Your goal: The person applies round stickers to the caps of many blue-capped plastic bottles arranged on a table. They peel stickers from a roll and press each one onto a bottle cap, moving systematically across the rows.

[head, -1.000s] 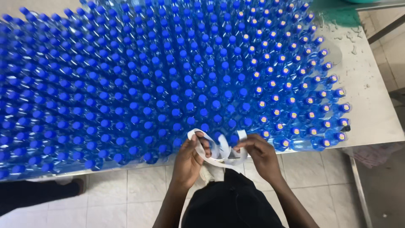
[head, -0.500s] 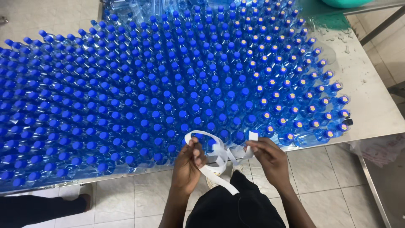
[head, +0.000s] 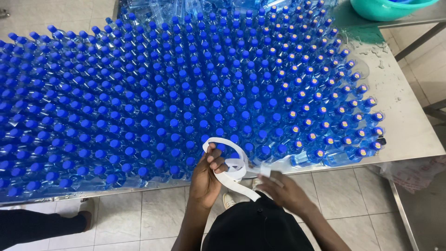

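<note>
You stood at the near edge of a long grey metal table [head: 409, 125] packed with clear plastic bottles with blue caps [head: 176, 97], set upright in dense rows. The bottles toward the right end carried small round yellow-and-pink stickers on their caps [head: 320, 152]; those across the middle and left showed plain blue caps.

Your left hand [head: 206, 179] was curled shut on a looping white paper strip [head: 237, 168], thumb and fingers pinching it just off the table's near edge. The strip rose in 1 loop over the nearest row of caps, then trailed down and to the right below your hand. Your right hand [head: 283, 188] lay just right of the left, the 2 hands near each other but not touching. Its fingertips met the strip's far end beside a small white tab [head: 265, 169]; the hand was blurred, so you could not be judged as gripping or merely touching, and I cannot tell which.

A green plastic basin [head: 390, 8] sat at the table's far right corner, well apart from your hands. A crumpled clear plastic bag with red print [head: 413, 169] hung below the table's right end. Pale floor tiles [head: 139, 214] showed beneath. Another person's dark sleeve [head: 37, 227] and shoe appeared at the lower left.
</note>
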